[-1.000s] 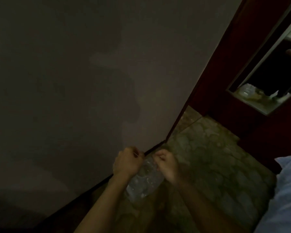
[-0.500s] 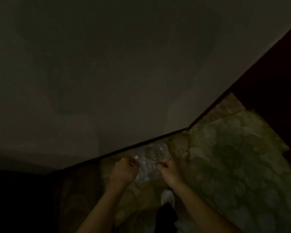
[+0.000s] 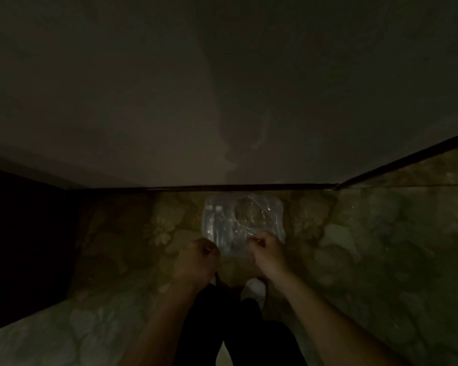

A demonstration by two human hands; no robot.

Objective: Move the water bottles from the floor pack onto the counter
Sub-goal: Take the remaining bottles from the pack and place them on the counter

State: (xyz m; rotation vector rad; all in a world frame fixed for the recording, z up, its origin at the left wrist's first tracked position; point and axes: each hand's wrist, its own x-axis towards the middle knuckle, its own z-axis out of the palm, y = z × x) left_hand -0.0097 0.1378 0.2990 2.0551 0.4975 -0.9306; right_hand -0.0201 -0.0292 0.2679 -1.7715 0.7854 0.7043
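From my feed the plain wall (image 3: 169, 88) takes up the whole upper half, very dim, with a soft shadow down its middle. Below it runs the floor (image 3: 381, 247), patterned with pale flower shapes, meeting the wall at a dark baseboard (image 3: 249, 186). Down the bottom centre I see dark trouser legs (image 3: 236, 326) and the toe of a pale shoe (image 3: 255, 287) between the two forearms. The pack of water bottles (image 3: 242, 223) sits on the floor just in front of the baseboard, a squarish bundle in clear, crinkled plastic wrap that catches small glints; through it I can make out rounded bottle tops on the left side, though the dark blurs how many there are. Both arms reach forward and down to its near edge. The left hand (image 3: 198, 260) is curled into a fist at the near left corner of the pack, and I can't tell whether it actually pinches the wrap or only closes beside it. The right hand (image 3: 266, 249) has its fingers curled and pinching the wrap at the near right edge.
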